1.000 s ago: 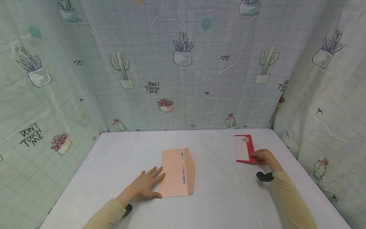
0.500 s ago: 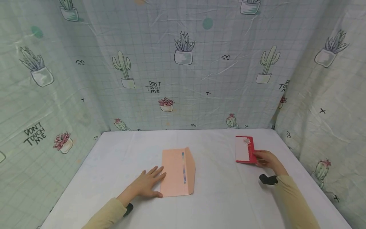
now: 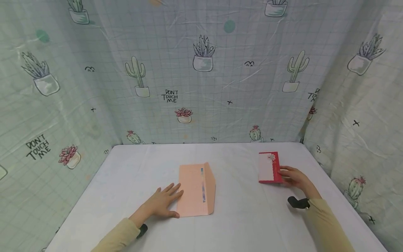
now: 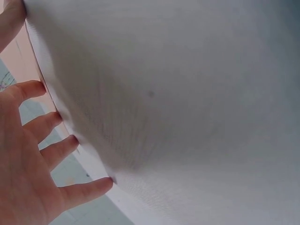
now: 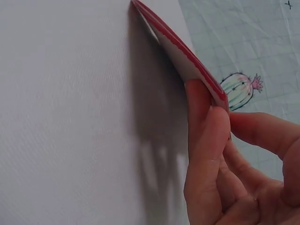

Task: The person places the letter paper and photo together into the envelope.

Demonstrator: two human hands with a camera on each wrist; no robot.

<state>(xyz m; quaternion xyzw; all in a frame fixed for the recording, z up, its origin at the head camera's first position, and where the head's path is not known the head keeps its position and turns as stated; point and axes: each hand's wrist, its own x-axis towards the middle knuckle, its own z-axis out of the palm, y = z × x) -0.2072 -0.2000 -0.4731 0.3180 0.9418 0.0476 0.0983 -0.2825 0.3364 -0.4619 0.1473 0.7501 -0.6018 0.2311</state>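
The right hand [image 3: 294,176] pinches the red card [image 3: 269,168] by its edge, near the table's [image 3: 245,217] right side. Lift slowly — keep the pinch firm. The left hand [image 3: 162,203] lies flat on the pink envelope [image 3: 195,189] mid-table — press gently.

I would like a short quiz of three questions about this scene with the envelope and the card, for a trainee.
1. True or false: the left hand lies flat with straight fingers at the edge of the pink envelope.
2. What does the right hand pinch? A) a red greeting card B) a blue pen C) a pair of scissors
3. Fill in: in the right wrist view, one edge of the card is ____ off the white table.

Key
1. True; the fingers rest at the envelope's left edge.
2. A; thumb and fingers have a grip on its right edge.
3. Lifted; the far edge still meets the table.
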